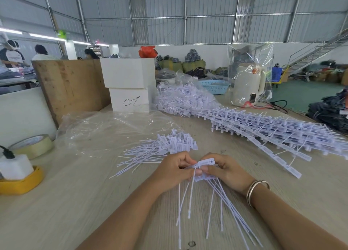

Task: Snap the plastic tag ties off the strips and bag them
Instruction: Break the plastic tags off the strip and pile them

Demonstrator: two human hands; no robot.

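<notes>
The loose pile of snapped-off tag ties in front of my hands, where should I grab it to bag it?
Grip the loose tag ties around the bunched label heads at the right end, coming from above; the thin tails fan out leftward and would slip apart.

Bright, even daylight is filling the hall, with white fluorescent ceiling tubes [47, 37] glowing at ten o'clock. Shadows on the pale wood-grain table [75, 202] are staying faint and soft. Glare is glinting off the crinkled clear plastic bag [105, 131]. Wide-angle distortion is bending the edges, and the thin white plastic tie tails [216, 208] at six o'clock are smearing with motion blur.
</notes>
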